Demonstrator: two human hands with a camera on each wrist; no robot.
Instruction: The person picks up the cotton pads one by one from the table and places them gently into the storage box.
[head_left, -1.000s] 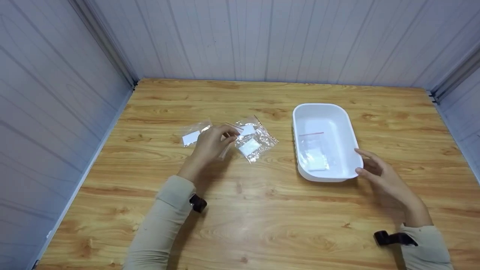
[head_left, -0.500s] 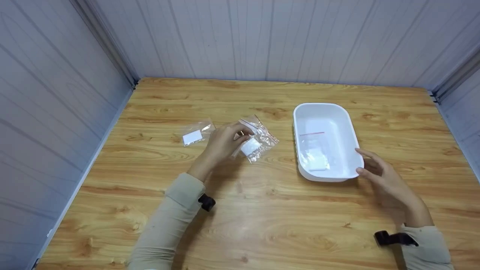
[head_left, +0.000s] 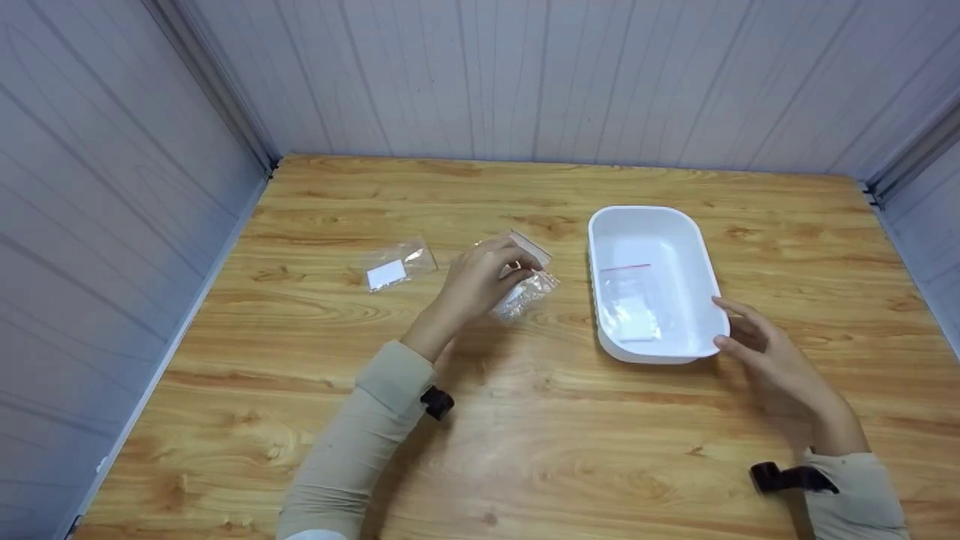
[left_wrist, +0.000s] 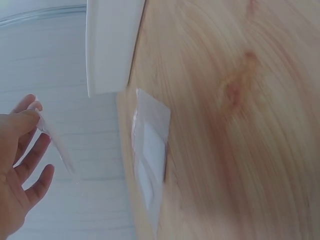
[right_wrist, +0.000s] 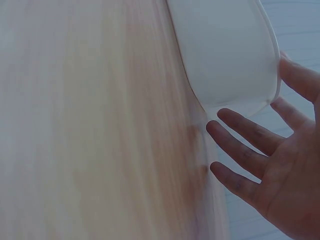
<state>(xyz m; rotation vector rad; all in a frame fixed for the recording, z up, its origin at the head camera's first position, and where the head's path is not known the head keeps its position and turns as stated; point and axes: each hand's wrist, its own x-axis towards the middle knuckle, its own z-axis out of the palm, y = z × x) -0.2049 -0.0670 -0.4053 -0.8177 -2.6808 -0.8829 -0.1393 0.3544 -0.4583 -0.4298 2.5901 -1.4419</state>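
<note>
Clear bag (left_wrist: 59, 149) hangs below the left fingers (left_wrist: 24, 121) that pinch it.

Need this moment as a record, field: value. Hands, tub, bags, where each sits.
left hand: pinches a held bag, clear
right hand: touches the white tub at its near right corner
white tub: upright on the wood-grain table
tub bag: inside, clear, red line at far edge
outlying bag: on table, left of left hand
crumpled bag: on table, partly hidden by left hand
</note>
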